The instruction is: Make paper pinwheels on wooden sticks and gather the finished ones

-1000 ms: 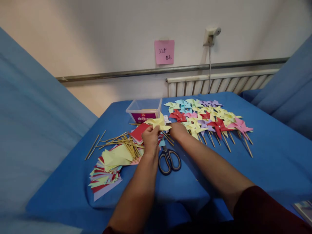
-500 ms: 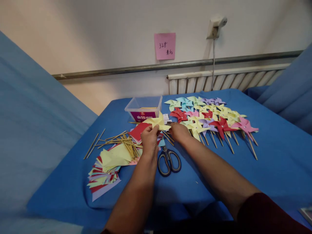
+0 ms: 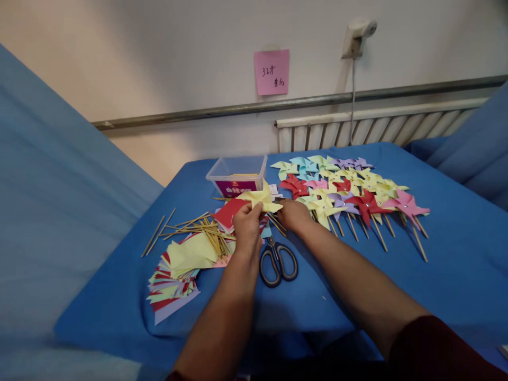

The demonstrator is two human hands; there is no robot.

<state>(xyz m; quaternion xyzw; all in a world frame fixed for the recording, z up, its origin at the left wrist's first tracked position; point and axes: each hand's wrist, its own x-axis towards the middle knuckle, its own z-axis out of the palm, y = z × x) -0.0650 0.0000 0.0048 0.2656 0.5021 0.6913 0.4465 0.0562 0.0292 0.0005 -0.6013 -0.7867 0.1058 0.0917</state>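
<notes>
Pinwheel (image 3: 261, 199) of folded yellow paper, pinched in your left hand (image 3: 246, 228) above the counter (image 3: 444, 286).
Your right hand (image 3: 292, 216) closes fingertips at its right edge; black-handled scissors (image 3: 278, 260) and thin wooden sticks (image 3: 198, 228) lie near.

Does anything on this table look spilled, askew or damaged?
Nothing looks damaged. The wooden sticks lie scattered loosely, some across the fanned paper squares, and two strays sit apart to the left. The left hand holds a yellow pinwheel; the right hand is beside it.
</notes>
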